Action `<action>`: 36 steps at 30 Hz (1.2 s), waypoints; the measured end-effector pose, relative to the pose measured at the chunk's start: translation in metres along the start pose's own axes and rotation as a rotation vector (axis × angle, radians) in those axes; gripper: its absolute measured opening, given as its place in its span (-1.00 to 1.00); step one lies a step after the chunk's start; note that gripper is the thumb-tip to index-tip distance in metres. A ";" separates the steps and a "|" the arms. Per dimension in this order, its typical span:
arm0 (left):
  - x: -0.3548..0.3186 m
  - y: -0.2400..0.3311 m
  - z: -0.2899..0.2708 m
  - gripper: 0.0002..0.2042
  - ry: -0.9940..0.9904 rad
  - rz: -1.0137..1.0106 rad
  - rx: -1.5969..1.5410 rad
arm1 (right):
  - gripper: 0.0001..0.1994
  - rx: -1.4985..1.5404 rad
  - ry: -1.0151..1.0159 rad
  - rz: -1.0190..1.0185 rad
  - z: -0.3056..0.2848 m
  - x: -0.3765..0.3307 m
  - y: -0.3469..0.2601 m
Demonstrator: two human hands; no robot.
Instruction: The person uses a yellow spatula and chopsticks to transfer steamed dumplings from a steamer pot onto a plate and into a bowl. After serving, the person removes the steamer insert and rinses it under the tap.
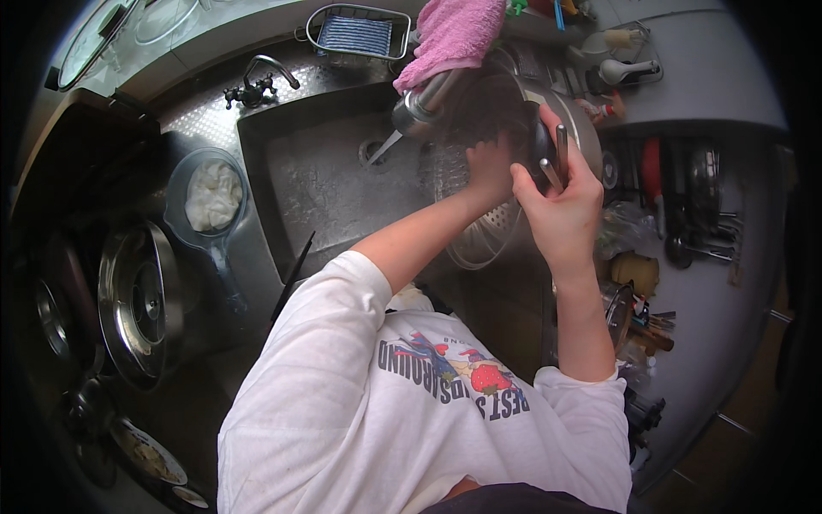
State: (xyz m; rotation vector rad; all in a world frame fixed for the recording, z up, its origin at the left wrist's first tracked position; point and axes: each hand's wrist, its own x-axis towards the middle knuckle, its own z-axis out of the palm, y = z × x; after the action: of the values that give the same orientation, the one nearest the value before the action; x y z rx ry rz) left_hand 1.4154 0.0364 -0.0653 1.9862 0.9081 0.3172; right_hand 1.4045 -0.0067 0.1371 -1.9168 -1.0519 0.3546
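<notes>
My right hand (567,193) is closed around a dark, smooth, rounded piece (539,146) with two short metal rods (562,147) sticking out. Beside it a see-through round lid or bowl (467,255) stands tilted at the sink's right edge; its outline is hazy. My left hand (490,164) reaches across to this round thing, its fingers blurred and partly hidden. A metal surface with holes (498,216) shows below the hand. Water (384,149) runs from a thick metal spout (414,113) into the steel sink (295,171). A pink towel (454,38) drapes over the spout.
Left of the sink lies a clear long-handled scoop (224,257) with a white wet cloth (213,196) in it. A small tap (257,84) and a wire basket (358,32) stand behind. Metal lids (137,300) lie at left; utensils (702,248) fill the right side.
</notes>
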 end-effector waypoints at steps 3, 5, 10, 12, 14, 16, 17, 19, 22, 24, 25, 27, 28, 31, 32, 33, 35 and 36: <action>-0.005 0.010 -0.012 -0.34 -0.005 0.010 -0.004 | -0.42 -0.045 0.014 -0.039 0.001 -0.004 0.004; -0.011 0.016 -0.022 -0.39 -0.005 0.005 -0.007 | -0.43 -0.031 0.021 -0.054 0.005 -0.004 0.005; -0.016 0.017 -0.028 -0.45 -0.022 0.032 -0.006 | -0.40 -0.012 -0.045 0.017 0.013 -0.008 -0.001; -0.012 0.014 -0.029 -0.47 -0.012 0.038 -0.008 | -0.39 0.000 -0.098 0.078 0.016 -0.007 -0.005; -0.006 0.011 -0.031 -0.49 0.007 0.037 -0.007 | -0.39 0.018 -0.142 0.159 0.021 -0.004 -0.007; -0.002 0.022 -0.032 -0.50 -0.016 0.088 -0.017 | -0.41 0.003 -0.088 0.139 0.024 -0.007 -0.007; -0.002 0.027 -0.032 -0.51 -0.028 0.109 -0.027 | -0.42 -0.005 -0.063 0.129 0.024 -0.009 -0.007; 0.003 0.029 -0.035 -0.53 -0.017 0.120 -0.026 | -0.41 -0.172 -0.051 0.063 0.025 -0.008 -0.010; 0.005 0.026 -0.038 -0.56 -0.014 0.133 -0.011 | -0.41 -0.229 -0.038 0.016 0.029 -0.011 -0.015; 0.003 0.021 -0.037 -0.58 -0.028 0.136 0.017 | -0.41 -0.199 -0.021 0.061 0.031 -0.014 -0.017; 0.000 0.018 -0.036 -0.59 -0.039 0.146 0.029 | -0.42 -0.183 -0.006 0.114 0.029 -0.016 -0.016; -0.006 0.016 -0.032 -0.60 -0.071 0.168 0.061 | -0.42 -0.123 0.073 0.057 0.016 -0.018 -0.009; -0.005 0.018 -0.027 -0.61 -0.087 0.180 0.074 | -0.42 -0.081 0.135 -0.052 0.001 -0.016 0.007; 0.002 0.012 -0.023 -0.64 -0.051 0.137 0.112 | -0.40 0.063 0.164 0.006 -0.043 -0.002 0.007; 0.002 0.017 -0.020 -0.64 -0.048 0.142 0.118 | -0.40 0.095 0.182 0.102 -0.061 -0.003 0.002; -0.001 0.024 -0.019 -0.65 -0.051 0.164 0.122 | -0.39 0.089 0.194 0.067 -0.081 -0.007 0.011; -0.010 0.019 -0.036 -0.67 -0.018 0.156 0.128 | -0.40 0.161 0.191 0.112 -0.075 -0.016 0.006; -0.018 0.028 -0.043 -0.67 -0.003 0.174 0.122 | -0.41 0.195 0.180 0.134 -0.085 -0.017 0.011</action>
State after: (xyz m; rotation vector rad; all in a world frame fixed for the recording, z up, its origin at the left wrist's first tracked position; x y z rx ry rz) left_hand 1.3932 0.0415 -0.0156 2.1839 0.7700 0.3643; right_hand 1.4513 -0.0713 0.1730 -1.8099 -0.7455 0.3398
